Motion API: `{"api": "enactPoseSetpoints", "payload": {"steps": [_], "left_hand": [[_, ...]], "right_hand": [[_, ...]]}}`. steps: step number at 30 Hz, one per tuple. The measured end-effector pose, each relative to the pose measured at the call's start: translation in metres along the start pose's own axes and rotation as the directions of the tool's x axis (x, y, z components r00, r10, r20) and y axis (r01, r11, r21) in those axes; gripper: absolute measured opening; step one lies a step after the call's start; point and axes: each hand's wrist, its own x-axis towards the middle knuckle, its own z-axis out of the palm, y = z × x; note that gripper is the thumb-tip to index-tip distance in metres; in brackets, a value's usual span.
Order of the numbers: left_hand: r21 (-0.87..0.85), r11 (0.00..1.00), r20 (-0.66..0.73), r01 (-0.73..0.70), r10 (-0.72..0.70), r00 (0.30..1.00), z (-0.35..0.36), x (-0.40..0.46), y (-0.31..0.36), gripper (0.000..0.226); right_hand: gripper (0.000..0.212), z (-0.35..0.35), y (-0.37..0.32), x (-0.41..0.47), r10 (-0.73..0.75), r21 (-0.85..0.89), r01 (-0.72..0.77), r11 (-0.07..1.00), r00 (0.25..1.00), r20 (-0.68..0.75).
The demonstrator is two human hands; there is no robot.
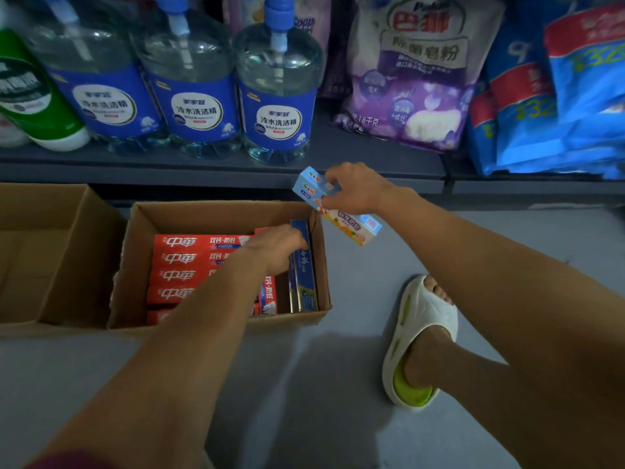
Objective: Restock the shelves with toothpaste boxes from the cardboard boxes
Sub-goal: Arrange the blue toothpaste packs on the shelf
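Note:
An open cardboard box (135,265) on the floor holds several red toothpaste boxes (182,258) lying flat and dark blue toothpaste boxes (302,282) standing on edge along its right wall. My left hand (277,245) reaches into the box, fingers curled over the top of a dark blue box. My right hand (351,189) is above the box's far right corner, gripping a light blue toothpaste box (338,208) held tilted in the air. Just beyond stands the grey shelf (203,167).
A second open cardboard box (50,248) sits to the left. The shelf carries a green bottle (30,93), three clear detergent jugs (277,96), a purple powder bag (412,72) and blue bags (558,106). My foot in a white slipper (419,340) rests on the grey floor, right of the box.

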Motion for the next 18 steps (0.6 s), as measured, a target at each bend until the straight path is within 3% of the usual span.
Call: {"api": "enactPoseSetpoints", "payload": {"steps": [7,15,18], "left_hand": [[0.241,0.953,0.004,-0.185,0.189,0.982,0.019,0.012,-0.005,0.061],[0.430,0.872,0.015,-0.234,0.252,0.968,0.024,0.021,-0.012,0.053],[0.426,0.878,0.008,-0.219,0.238,0.971,0.028,0.024,-0.014,0.049]], "right_hand": [[0.039,0.013,0.009,0.011,-0.012,0.000,0.012,1.000,0.999,-0.036],[0.029,0.026,0.014,0.023,-0.055,0.024,0.055,0.998,0.998,0.012],[0.032,0.027,0.015,0.025,-0.030,0.062,0.029,0.998,1.000,0.008]]}}
